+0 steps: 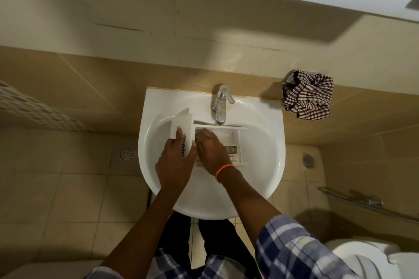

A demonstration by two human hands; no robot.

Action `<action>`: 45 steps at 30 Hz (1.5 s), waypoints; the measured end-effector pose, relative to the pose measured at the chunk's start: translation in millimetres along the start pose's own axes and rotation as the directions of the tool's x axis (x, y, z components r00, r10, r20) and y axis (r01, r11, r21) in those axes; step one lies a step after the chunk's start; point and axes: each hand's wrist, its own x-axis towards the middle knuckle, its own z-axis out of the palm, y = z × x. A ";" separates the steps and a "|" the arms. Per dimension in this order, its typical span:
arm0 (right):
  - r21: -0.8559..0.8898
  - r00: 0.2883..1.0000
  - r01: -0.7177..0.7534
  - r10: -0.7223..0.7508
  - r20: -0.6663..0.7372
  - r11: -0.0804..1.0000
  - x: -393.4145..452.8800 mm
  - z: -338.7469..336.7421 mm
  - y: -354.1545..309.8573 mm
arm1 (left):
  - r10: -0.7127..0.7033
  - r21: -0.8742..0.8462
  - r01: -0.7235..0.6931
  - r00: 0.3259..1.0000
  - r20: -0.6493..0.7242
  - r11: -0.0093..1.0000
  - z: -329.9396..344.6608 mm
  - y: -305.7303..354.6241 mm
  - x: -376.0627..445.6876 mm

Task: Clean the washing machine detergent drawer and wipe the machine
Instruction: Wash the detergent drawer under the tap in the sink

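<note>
While the detergent drawer (217, 140) lies inside the sink (260, 165), below the tap (221, 106) with basin wall free around it, the left hand (175, 161) grips its front panel, fingers curled over. The right hand (212, 152) reaches into the compartments; its fingertips are hidden, so its grip is indeterminate. A checked cloth (308, 95) hangs right of the sink.

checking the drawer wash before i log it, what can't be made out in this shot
- Head view: the right hand covers the near compartments of the detergent drawer, so any residue there is hidden.
- Whether the right fingers hold a brush or cloth: hidden under the hand.
- Whether water runs from the tap: too faint to tell.
- Washing machine: not in view.
</note>
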 end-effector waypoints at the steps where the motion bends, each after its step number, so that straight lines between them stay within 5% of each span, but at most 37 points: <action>1: 0.023 0.998 0.064 -0.065 0.011 0.998 0.0 -3.3 -2.8 | -0.013 -0.014 0.013 1.000 0.007 1.000 -1.5 -1.3 2.9; 3: -0.025 0.993 0.115 -0.115 -0.014 0.993 1.1 -16.2 11.5 | -0.028 -0.076 0.029 1.000 0.013 0.997 -8.7 -3.1 7.7; 8: -0.148 0.923 -0.341 0.301 -0.239 0.928 8.0 -34.5 32.4 | -0.054 -0.169 0.055 0.999 0.007 0.984 -10.8 0.2 14.8; 14: -0.020 0.998 0.062 -0.061 0.009 0.998 5.2 -21.9 4.5 | -0.107 -0.156 0.104 0.994 -0.009 0.982 -6.0 3.6 5.6; 17: -0.078 0.952 -0.278 0.263 -0.157 0.957 5.7 -36.0 36.3 | -0.109 -0.194 0.107 0.994 0.000 0.975 -9.2 0.3 3.6; 19: -0.110 0.907 -0.381 0.347 -0.239 0.918 4.9 -31.2 33.4 | -0.092 -0.191 0.090 0.996 -0.003 0.977 -8.3 3.5 4.0; 23: -0.081 0.995 0.094 -0.095 -0.013 0.992 3.4 -20.4 10.6 | -0.068 -0.160 0.068 0.998 0.000 0.985 -2.4 4.7 7.3; 24: -0.058 0.993 0.114 -0.113 0.019 0.992 4.4 -22.8 15.7 | -0.060 -0.160 0.059 0.998 -0.003 0.985 -2.5 3.1 7.8; 26: -0.006 0.993 -0.106 0.106 -0.061 0.994 7.9 -32.4 31.6 | -0.049 -0.180 0.046 0.999 -0.015 0.983 -4.1 2.8 9.3; 29: 0.015 0.885 -0.420 0.414 -0.215 0.907 12.0 -41.2 45.5 | -0.034 -0.162 0.032 0.999 -0.012 0.986 -4.8 11.3 13.8; 31: -0.023 0.892 -0.404 0.389 -0.229 0.914 16.0 -33.9 37.7 | -0.010 -0.114 0.009 1.000 -0.006 0.993 -2.6 17.5 16.8; 36: 0.091 0.995 -0.036 0.044 -0.092 0.995 5.7 -19.1 15.2 | 0.055 -0.061 -0.055 0.998 0.004 0.997 0.2 21.8 22.1; 39: 0.085 0.965 -0.200 0.211 -0.157 0.976 0.1 -30.0 41.4 | 0.056 -0.051 -0.056 0.998 -0.011 0.997 -1.7 23.1 25.7; 42: 0.049 0.854 -0.439 0.434 -0.288 0.897 3.7 -38.1 53.4 | 0.006 -0.085 -0.007 1.000 -0.017 0.996 -0.9 30.9 24.4; 45: 0.030 0.879 -0.404 0.397 -0.265 0.914 19.5 -30.4 29.3 | -0.047 -0.084 0.045 0.999 -0.016 0.995 0.5 38.9 28.1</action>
